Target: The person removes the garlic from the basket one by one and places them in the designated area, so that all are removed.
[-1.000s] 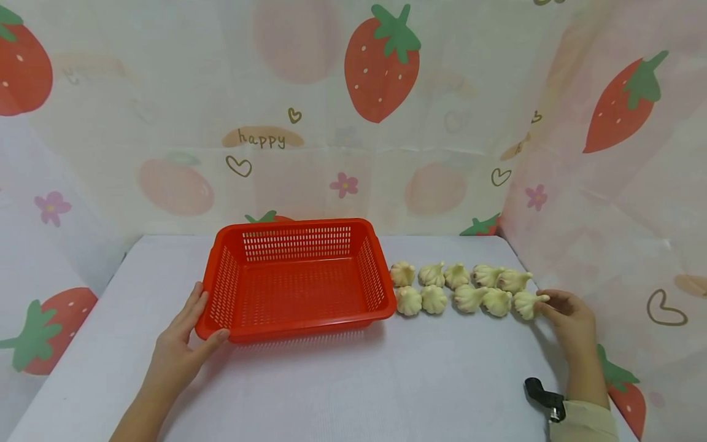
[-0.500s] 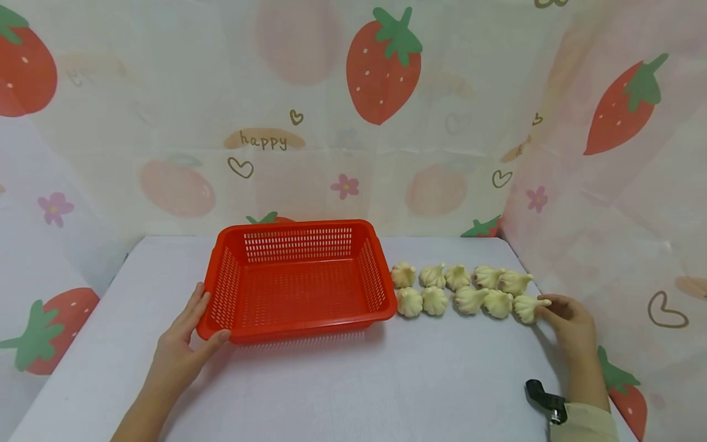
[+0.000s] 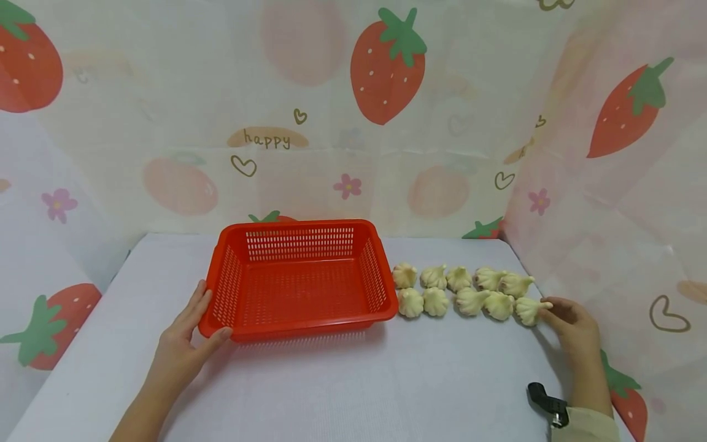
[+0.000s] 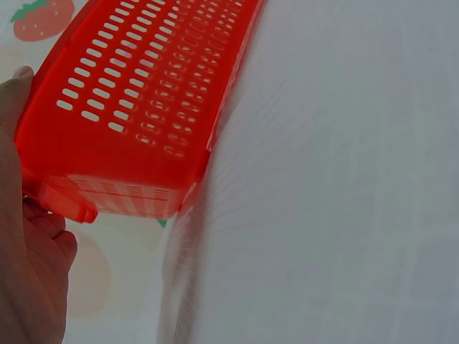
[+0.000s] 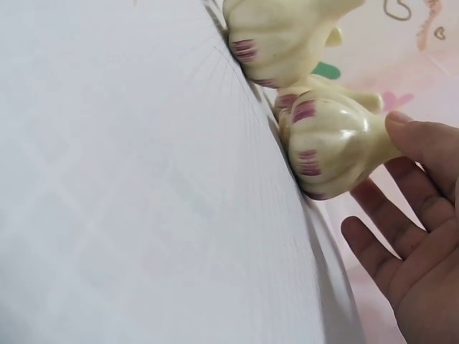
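A red plastic basket [image 3: 301, 288] with slotted walls stands on the white table, nothing inside it. At its front left corner my left hand [image 3: 179, 350] grips the rim; the left wrist view shows the thumb over the rim and fingers curled beneath its lip. Several pale garlic bulbs [image 3: 435, 302] lie in two rows right of the basket. My right hand [image 3: 574, 325] pinches the stem of the front row's rightmost garlic bulb [image 5: 337, 143] between thumb and fingers. That bulb still lies on the table, purple streaks showing on its skin, its other fingers spread below.
The white-covered table [image 3: 397, 380] extends in front of the basket and bulbs. Strawberry-printed cloth [image 3: 386, 172] hangs behind and on both sides. A black device [image 3: 547, 402] is strapped at the right wrist beside the sleeve.
The whole scene shifts slightly in the head view. Both hands keep their places on the basket and the garlic bulb.
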Action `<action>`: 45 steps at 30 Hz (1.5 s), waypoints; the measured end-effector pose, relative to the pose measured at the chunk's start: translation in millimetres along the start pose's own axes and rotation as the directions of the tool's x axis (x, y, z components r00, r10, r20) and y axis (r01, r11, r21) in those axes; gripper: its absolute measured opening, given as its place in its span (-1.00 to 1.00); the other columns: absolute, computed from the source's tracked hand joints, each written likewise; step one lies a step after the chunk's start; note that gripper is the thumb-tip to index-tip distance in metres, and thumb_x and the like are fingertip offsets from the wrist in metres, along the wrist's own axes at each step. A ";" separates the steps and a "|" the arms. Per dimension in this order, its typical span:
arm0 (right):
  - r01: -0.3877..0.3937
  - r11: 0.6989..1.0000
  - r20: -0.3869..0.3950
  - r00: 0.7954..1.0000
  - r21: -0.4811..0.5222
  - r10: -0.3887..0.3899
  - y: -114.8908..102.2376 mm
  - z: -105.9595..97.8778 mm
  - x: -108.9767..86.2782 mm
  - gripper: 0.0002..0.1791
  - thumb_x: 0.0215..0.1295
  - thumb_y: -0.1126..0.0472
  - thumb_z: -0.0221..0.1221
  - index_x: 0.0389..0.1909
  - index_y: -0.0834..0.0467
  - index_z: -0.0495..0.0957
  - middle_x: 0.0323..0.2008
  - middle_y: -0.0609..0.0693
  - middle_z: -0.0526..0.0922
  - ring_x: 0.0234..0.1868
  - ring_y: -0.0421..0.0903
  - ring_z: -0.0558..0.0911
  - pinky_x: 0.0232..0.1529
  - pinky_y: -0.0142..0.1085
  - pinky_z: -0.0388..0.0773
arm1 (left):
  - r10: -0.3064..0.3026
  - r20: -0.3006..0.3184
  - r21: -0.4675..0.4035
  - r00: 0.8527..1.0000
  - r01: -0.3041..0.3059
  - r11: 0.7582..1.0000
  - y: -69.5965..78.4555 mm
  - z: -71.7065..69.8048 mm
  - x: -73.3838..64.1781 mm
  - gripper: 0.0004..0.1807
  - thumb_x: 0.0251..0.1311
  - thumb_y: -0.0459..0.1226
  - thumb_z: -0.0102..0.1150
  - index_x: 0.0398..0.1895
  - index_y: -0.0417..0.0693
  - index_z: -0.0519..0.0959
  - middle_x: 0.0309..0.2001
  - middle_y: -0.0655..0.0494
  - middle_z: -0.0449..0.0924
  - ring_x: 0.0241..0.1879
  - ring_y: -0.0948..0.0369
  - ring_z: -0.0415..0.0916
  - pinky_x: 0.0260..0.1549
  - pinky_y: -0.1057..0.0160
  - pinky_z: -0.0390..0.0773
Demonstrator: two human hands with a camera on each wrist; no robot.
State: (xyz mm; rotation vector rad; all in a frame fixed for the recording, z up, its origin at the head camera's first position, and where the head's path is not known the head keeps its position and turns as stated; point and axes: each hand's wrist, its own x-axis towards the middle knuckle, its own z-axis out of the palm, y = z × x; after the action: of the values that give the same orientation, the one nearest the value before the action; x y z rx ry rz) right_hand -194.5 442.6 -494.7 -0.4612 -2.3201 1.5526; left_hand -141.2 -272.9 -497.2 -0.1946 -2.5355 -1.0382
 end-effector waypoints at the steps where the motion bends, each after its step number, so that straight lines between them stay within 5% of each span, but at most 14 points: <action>1: 0.008 1.000 0.001 1.000 0.012 -0.008 -0.2 0.2 0.1 -0.60 0.27 0.14 0.43 0.09 0.12 0.62 -0.25 -0.58 0.63 -0.12 -0.53 0.54 -0.16 -0.68 0.38 | -0.001 -0.002 -0.003 1.000 0.001 1.000 0.0 0.1 -0.2 -0.04 0.21 -0.04 0.45 0.62 0.17 0.14 0.63 0.22 0.04 0.59 0.28 0.02 0.14 0.77 0.06; 10: 0.038 0.998 -0.036 0.999 0.050 -0.036 0.1 1.8 -1.3 -0.59 0.28 0.22 0.41 0.13 0.18 0.62 -0.24 -0.51 0.66 -0.12 -0.49 0.57 -0.16 -0.69 0.41 | 0.019 -0.007 -0.025 1.000 -0.019 1.000 0.6 -0.8 -0.5 -0.03 0.19 -0.07 0.48 0.62 0.12 0.16 0.62 0.10 0.08 0.59 0.25 0.04 0.14 0.78 0.06; 23: 0.014 0.994 -0.134 0.991 0.112 0.001 0.0 5.2 0.7 -0.60 0.26 0.29 0.41 0.11 0.21 0.64 -0.25 -0.46 0.70 -0.13 -0.48 0.60 -0.14 -0.69 0.41 | 0.041 -0.004 -0.049 0.999 -0.041 0.998 -0.3 -1.9 1.3 -0.03 0.17 -0.11 0.49 0.61 0.11 0.18 0.63 0.19 0.06 0.58 0.30 0.03 0.16 0.77 0.08; 35: 0.047 0.987 -0.165 0.986 0.155 -0.022 -4.6 7.3 3.3 -0.62 0.26 0.35 0.40 0.10 0.27 0.64 -0.23 -0.39 0.73 -0.10 -0.43 0.63 -0.15 -0.71 0.50 | 0.072 -0.018 -0.046 0.997 -0.073 0.996 -2.9 -4.6 -0.5 0.00 0.10 -0.19 0.54 0.60 0.04 0.20 0.61 0.11 0.11 0.55 0.48 -0.01 0.19 0.79 0.06; 45: 0.118 0.992 -0.198 0.974 0.047 -0.106 -18.7 5.8 -0.4 -0.61 0.30 0.30 0.38 0.13 0.25 0.65 -0.17 -0.38 0.71 -0.07 -0.42 0.61 -0.11 -0.69 0.46 | 0.106 -0.064 -0.055 0.992 -0.109 0.992 -4.2 -5.5 0.9 0.00 0.01 -0.28 0.59 0.56 -0.01 0.28 0.58 0.04 0.19 0.53 0.50 0.05 0.20 0.77 0.12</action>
State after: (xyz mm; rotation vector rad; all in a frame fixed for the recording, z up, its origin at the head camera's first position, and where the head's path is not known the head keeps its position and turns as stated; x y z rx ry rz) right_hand -198.4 430.9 -479.5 -0.4393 -2.1098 1.4488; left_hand -141.6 -279.8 -495.9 -0.3076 -2.4137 -1.0604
